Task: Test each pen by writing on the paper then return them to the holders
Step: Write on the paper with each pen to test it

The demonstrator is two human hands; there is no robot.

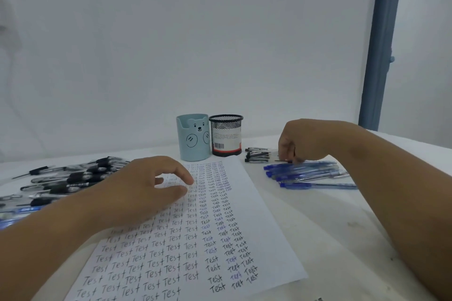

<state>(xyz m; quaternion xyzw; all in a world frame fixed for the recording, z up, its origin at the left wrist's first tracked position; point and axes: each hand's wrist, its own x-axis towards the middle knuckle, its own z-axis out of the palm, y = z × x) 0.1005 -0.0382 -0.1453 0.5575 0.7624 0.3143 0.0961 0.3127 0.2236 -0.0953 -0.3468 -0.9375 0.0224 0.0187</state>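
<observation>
Our right grip (291, 149) pinches a thin black pen (282, 161) just behind six blue pens (308, 173); our left grip (151, 183) rests relaxed on the paper (247, 203). Two holders (193, 139) stand beyond.

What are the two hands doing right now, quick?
Left hand: open, fingers relaxed, resting on the paper.
Right hand: fingers curled down at the blue pens; whether it grips one cannot be told.
</observation>
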